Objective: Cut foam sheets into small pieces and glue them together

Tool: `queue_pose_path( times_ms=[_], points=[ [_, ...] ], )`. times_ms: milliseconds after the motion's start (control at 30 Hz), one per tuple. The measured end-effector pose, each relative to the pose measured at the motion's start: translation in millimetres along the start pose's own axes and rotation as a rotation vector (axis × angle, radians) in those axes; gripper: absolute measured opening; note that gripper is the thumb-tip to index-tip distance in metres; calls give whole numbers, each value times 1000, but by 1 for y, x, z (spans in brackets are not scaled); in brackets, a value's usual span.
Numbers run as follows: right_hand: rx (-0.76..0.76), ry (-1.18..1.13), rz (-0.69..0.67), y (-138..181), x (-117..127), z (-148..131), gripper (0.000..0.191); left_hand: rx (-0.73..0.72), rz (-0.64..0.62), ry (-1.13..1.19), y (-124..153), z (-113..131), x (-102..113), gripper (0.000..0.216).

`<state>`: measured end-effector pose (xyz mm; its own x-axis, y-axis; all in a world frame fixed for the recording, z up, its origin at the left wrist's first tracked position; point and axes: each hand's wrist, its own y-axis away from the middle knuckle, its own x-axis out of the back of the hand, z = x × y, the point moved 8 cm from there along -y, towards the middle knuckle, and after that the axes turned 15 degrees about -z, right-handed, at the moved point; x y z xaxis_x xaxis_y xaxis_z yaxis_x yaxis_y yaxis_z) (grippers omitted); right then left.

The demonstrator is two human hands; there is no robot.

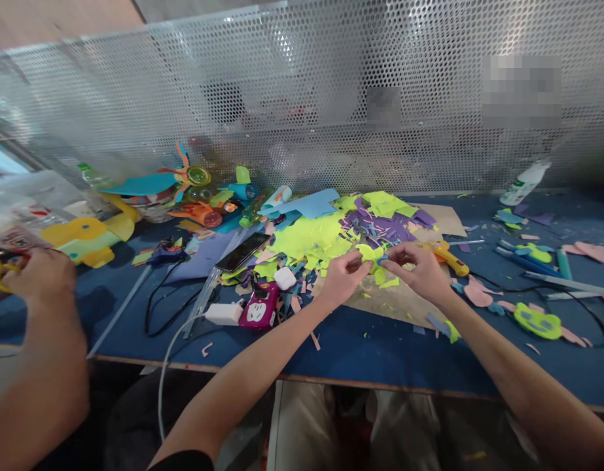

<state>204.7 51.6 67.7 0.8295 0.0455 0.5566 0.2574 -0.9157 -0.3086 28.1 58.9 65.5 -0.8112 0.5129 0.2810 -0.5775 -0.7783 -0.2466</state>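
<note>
Over the middle of the blue table, my left hand [341,280] pinches a yellow-green paper or foam cutout [369,252]. Close beside it, my right hand [422,273] has its fingertips closed on a small blue piece [381,260], which seems to touch the cutout. Whether the two pieces are joined cannot be made out. Just right of my right hand lies a yellow-orange glue gun [453,259], partly hidden by the fingers. Under my hands is a sheet of brown card [380,302], and behind them spreads a heap of yellow-green scraps [309,237] and purple scraps [390,226].
At left, a co-worker's hand [46,278] holds yellow-handled scissors [0,275]. A phone [243,252], white earbud case [284,279], magenta box [260,306] and white charger [224,314] lie left of my arms. A white bottle [525,183] leans near the perforated metal screen [302,98].
</note>
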Motion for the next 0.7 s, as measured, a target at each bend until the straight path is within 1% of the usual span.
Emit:
queue_pose_path(
  times_ms=[133,233,333,467,567,700],
  points=[
    [16,27,-6,-1,-2,0,24,12,16,-7,0,0,-1,40],
    [24,16,10,-2,-1,4,27,15,-9,23,-1,-4,-5,39],
    [34,5,-5,-5,-2,7,29,4,-20,21,-3,-6,-5,42],
    [51,-10,-56,-10,-4,9,32,-2,-25,-37,-6,-9,-4,50],
    [83,-14,-95,-13,-5,8,32,-10,-36,-65,-8,-8,-4,53],
    [110,22,-136,-15,-7,5,36,-21,-7,-89,-5,-7,-3,61]
  ],
)
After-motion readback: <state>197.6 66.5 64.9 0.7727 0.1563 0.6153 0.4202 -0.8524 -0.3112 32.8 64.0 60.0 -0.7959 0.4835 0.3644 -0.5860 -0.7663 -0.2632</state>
